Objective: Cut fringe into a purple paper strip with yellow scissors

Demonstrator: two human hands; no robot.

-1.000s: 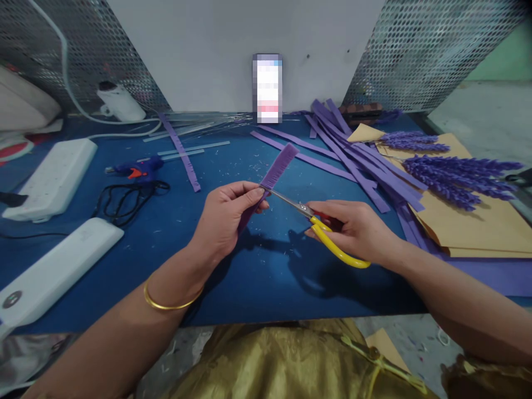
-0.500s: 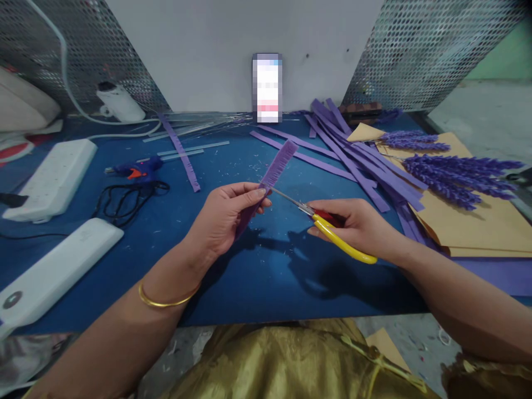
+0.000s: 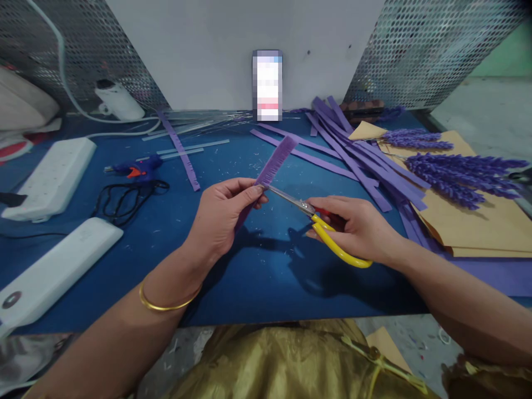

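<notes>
A purple paper strip, slit into a fringe along its right edge, is pinched between the thumb and fingers of my left hand. Its upper part slants up and away; its lower end passes behind the hand. My right hand grips a pair of scissors with yellow and red handles. The metal blades reach left to the strip's edge, just beside my left thumb. Whether the tips are around the paper or only touching it I cannot tell. Another partly fringed strip lies at the left.
Purple strips are heaped at the right beside lavender-like flower stems on brown paper. A blue glue gun, a power strip and a white device lie left. A phone stands at the back.
The scissor handles have spread slightly and the blades now sit at a slit a little nearer my left thumb. My left hand has shifted slightly left with the strip.
</notes>
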